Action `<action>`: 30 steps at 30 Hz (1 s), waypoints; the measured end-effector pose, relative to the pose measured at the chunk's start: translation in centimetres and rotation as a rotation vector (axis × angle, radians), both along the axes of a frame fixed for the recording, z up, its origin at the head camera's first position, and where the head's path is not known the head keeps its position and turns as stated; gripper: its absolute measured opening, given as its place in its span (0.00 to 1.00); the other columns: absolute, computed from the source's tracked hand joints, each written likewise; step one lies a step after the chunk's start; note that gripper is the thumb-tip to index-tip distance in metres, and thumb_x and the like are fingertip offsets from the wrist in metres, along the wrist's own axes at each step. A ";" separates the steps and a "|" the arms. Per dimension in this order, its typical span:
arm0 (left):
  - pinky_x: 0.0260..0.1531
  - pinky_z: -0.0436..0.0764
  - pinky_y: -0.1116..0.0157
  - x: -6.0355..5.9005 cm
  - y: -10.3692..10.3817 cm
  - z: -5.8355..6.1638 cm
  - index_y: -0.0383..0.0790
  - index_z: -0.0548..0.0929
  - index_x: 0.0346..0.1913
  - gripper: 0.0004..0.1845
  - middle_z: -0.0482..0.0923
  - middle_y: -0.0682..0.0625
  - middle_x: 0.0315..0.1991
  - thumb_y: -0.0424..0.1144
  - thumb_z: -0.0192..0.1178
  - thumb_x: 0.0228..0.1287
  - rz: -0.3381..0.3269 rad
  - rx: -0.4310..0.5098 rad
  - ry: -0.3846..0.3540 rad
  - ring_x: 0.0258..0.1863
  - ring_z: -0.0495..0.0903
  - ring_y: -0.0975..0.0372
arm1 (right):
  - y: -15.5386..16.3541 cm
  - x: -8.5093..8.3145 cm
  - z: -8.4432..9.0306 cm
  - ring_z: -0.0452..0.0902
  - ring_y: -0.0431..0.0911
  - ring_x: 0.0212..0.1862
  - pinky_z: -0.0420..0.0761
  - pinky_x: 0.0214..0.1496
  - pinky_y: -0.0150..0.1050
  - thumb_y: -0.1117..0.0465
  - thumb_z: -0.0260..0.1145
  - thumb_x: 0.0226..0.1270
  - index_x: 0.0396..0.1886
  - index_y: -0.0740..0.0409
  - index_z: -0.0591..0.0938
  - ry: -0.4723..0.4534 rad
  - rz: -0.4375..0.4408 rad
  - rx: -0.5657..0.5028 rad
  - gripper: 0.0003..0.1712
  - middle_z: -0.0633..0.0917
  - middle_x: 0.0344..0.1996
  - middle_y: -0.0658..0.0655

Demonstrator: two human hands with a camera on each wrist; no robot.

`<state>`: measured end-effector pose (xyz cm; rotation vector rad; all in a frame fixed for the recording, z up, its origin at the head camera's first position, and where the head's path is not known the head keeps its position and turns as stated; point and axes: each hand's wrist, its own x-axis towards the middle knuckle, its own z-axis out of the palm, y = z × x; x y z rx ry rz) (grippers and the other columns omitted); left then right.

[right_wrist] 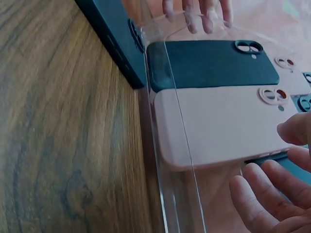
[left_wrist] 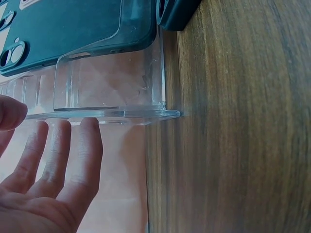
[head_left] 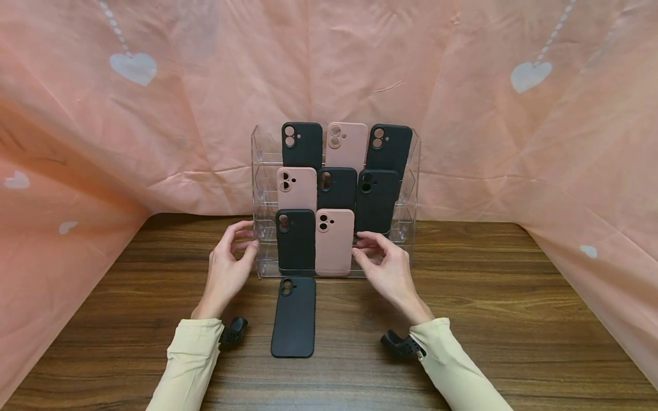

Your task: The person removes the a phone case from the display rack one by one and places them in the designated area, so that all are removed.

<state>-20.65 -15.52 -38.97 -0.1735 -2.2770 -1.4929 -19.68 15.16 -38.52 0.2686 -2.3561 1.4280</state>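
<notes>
A clear acrylic tiered stand [head_left: 334, 273] holds several phone cases in stepped rows. My left hand [head_left: 227, 268] is at its left side, fingertips [left_wrist: 90, 127] against or very near the clear side panel, fingers loosely extended. In the front row stand a black phone case [head_left: 296, 242] and a pink phone case [head_left: 334, 244] on its right. Just right of the pink case is my right hand [head_left: 389, 269], fingers relaxed and apart, holding nothing; its thumb [right_wrist: 294, 128] is close to the case's edge. Whether it touches the case I cannot tell.
Another black phone case [head_left: 293, 319] lies on the wooden table [head_left: 349, 365] before the stand. Behind stand more cases: pink [head_left: 297, 191] and black [head_left: 377, 208] in the middle, black [head_left: 303, 149] and pink [head_left: 346, 148] at the top. Pink cloth [head_left: 462, 114] surrounds the table.
</notes>
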 end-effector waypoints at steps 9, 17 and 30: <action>0.30 0.83 0.73 0.1 0.0 0.0 0.48 0.78 0.61 0.19 0.83 0.45 0.54 0.34 0.62 0.70 0.006 0.007 -0.021 0.48 0.89 0.53 | 0.1 -0.7 -0.4 0.89 0.48 0.45 0.88 0.46 0.37 0.63 0.73 0.65 0.56 0.55 0.85 -0.022 -0.016 -0.006 0.19 0.90 0.42 0.57; 0.31 0.85 0.73 0.0 0.0 -0.1 0.47 0.77 0.60 0.17 0.83 0.44 0.55 0.34 0.62 0.71 0.010 0.016 -0.045 0.49 0.88 0.52 | -0.2 -1.2 -0.8 0.90 0.50 0.45 0.83 0.41 0.24 0.64 0.73 0.65 0.55 0.55 0.85 -0.036 -0.006 -0.044 0.18 0.90 0.42 0.59; 0.32 0.85 0.73 0.0 0.0 -0.2 0.47 0.77 0.61 0.17 0.82 0.44 0.56 0.36 0.62 0.71 0.009 0.017 -0.060 0.49 0.88 0.51 | -0.9 -1.8 -1.5 0.90 0.50 0.39 0.83 0.38 0.25 0.69 0.74 0.61 0.54 0.58 0.85 0.034 -0.021 -0.048 0.20 0.91 0.38 0.60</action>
